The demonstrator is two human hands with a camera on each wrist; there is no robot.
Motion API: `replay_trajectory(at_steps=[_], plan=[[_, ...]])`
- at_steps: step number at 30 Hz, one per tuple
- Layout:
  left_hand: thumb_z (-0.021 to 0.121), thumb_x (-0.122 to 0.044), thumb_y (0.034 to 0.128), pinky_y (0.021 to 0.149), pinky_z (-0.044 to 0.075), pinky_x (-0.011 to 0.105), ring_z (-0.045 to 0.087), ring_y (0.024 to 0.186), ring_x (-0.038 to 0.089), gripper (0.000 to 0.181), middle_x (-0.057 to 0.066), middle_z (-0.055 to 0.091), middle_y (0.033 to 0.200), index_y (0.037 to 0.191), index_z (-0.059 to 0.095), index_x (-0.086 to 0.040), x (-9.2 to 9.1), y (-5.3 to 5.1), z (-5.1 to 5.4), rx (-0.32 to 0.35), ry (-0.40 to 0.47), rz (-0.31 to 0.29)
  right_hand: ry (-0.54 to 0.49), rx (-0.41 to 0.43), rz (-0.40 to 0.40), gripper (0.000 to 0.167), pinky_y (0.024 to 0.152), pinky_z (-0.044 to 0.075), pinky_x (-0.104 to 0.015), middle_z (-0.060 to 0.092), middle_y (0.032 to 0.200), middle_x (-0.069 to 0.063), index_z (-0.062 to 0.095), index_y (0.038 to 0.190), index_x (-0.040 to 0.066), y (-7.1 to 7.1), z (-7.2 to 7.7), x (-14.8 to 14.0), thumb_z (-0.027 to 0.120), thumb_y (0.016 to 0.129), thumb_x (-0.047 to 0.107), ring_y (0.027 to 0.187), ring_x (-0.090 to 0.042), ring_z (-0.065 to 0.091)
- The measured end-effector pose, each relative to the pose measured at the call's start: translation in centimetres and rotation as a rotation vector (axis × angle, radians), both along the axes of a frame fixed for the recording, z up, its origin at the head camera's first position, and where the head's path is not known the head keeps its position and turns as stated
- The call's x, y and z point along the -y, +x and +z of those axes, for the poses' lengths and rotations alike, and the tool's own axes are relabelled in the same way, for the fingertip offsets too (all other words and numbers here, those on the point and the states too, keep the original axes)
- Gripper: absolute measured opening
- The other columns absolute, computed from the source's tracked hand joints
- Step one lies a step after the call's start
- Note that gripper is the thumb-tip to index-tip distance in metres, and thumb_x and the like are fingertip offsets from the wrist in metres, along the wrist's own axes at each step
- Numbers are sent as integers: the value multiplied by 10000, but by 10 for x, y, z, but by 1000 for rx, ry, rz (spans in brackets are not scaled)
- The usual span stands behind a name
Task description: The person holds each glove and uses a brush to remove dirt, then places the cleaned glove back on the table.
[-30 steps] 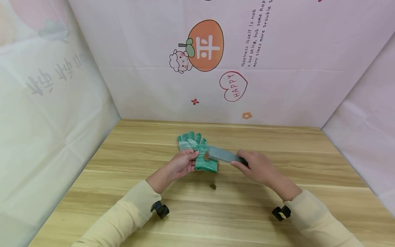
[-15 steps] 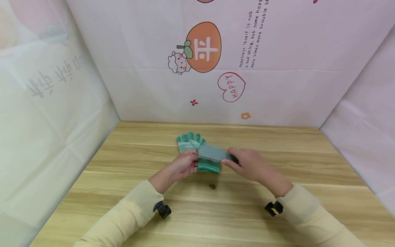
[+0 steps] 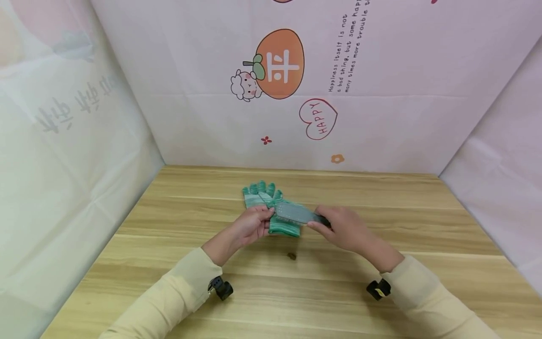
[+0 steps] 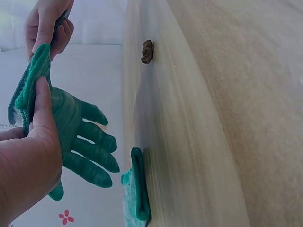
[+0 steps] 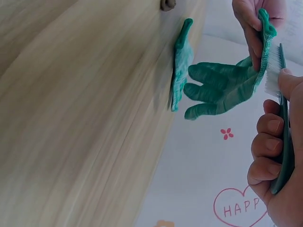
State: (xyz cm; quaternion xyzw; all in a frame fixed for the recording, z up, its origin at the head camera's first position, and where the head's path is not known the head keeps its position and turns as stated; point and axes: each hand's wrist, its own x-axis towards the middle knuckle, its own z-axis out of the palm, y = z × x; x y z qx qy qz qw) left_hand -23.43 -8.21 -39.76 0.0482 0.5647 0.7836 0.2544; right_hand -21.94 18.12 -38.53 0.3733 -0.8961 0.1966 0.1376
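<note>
My left hand (image 3: 253, 225) pinches a green striped knit glove (image 3: 284, 230) near its cuff, lifted off the table with its fingers hanging down in both wrist views. In my right hand (image 3: 345, 228) is a grey-green brush (image 3: 296, 213), gripped by its dark handle. The white bristles (image 5: 273, 71) face the glove's cuff and lie against or very near it. The brush head hides part of the glove in the head view. A second green glove (image 4: 136, 189) lies on the table behind and below the held one.
A small brown lump (image 3: 291, 256) sits on the wooden table (image 3: 275, 301), nearer to me than the gloves. White printed cloth (image 3: 203, 117) hangs behind the table and along both sides. Small black cameras (image 3: 221, 288) are strapped to both wrists.
The brush has moved left across the held glove, then slightly back right. A brown patch seen on the glove earlier is now behind the brush. My left hand has barely shifted.
</note>
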Motion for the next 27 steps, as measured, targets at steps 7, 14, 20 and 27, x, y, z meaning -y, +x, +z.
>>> replay_trajectory(at_steps=[7, 14, 20, 27], plan=[[367, -91, 1066, 567, 443, 223, 460, 602, 91, 316, 10, 467, 716, 752, 399, -74, 1, 0, -2, 2, 0, 0, -9, 65, -44, 217, 483, 282, -222, 346, 601, 99, 522, 856, 172, 2, -4, -11, 619, 969, 330, 498, -29, 284], [353, -96, 1070, 626, 521, 243, 599, 670, 106, 270, 31, 558, 750, 819, 437, -41, 2, 0, -3, -5, 14, -24, -4, 77, -72, 219, 481, 285, -223, 345, 593, 96, 518, 854, 174, 2, -7, -20, 605, 977, 333, 495, -31, 281], [349, -100, 1071, 633, 529, 249, 608, 672, 110, 270, 46, 561, 765, 833, 464, -44, 3, 0, -4, -5, 19, -19, 23, 70, -108, 233, 483, 283, -230, 348, 592, 87, 525, 866, 160, 2, -1, -20, 605, 975, 350, 496, -44, 289], [338, -85, 1070, 638, 516, 243, 575, 666, 99, 269, 28, 563, 769, 853, 487, -30, 0, 0, -5, -8, 26, -19, 38, 1, -21, 232, 468, 274, -224, 331, 604, 98, 533, 876, 167, 4, 8, -1, 639, 953, 359, 501, -34, 274]])
